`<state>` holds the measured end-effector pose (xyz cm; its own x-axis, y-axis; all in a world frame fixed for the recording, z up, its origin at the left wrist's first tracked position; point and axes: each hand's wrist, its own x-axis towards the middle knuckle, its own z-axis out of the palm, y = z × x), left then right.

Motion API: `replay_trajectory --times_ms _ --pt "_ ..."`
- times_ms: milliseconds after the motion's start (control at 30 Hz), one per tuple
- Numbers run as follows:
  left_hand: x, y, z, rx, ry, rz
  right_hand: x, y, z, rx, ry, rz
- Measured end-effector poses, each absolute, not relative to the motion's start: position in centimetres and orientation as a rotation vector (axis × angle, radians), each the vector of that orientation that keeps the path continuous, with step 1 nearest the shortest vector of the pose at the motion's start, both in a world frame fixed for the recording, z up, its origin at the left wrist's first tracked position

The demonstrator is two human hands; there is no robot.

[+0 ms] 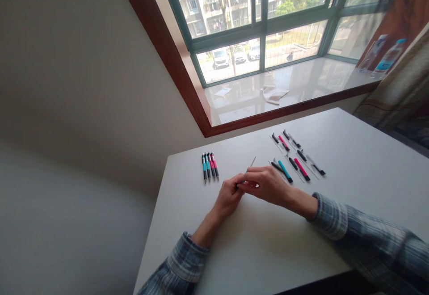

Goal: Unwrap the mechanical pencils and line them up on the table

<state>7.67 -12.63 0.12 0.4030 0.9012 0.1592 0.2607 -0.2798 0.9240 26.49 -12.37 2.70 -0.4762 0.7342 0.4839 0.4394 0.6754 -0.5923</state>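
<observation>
My left hand (228, 195) and my right hand (268, 183) meet above the white table, fingers closed around a small pen part between them. A thin pen refill (254, 161) sticks up past the right fingers, with a bit of teal at its lower end; my fingers hide the rest. Left of the hands, several whole pens (210, 167) in teal and pink lie side by side. Beyond the right hand are loose pen pieces: a teal barrel (285, 171), a pink barrel (302, 170), another pink barrel (283, 143), black grips, clips and thin refills.
The white table (187, 223) stands against the wall below a window. On the window sill (241, 103) lie a crumpled cloth or paper (275, 94) and a small white sheet (223, 92). Plastic bottles (390, 57) stand at the sill's right, near a curtain (385, 94).
</observation>
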Motion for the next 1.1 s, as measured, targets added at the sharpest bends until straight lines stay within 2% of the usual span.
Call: replay_trajectory --times_ms 300,700,1100 --pt "7.7 -12.3 1.3 1.664 0.992 0.922 26.6 -12.7 3.7 -0.847 -1.983 0.578" --pt "7.3 -12.8 0.8 1.012 0.898 1.193 26.3 -11.0 2.6 -0.805 -1.153 1.282" --pt "7.6 -12.8 1.0 0.87 0.816 1.205 26.6 -10.2 0.8 -0.889 -1.047 1.511"
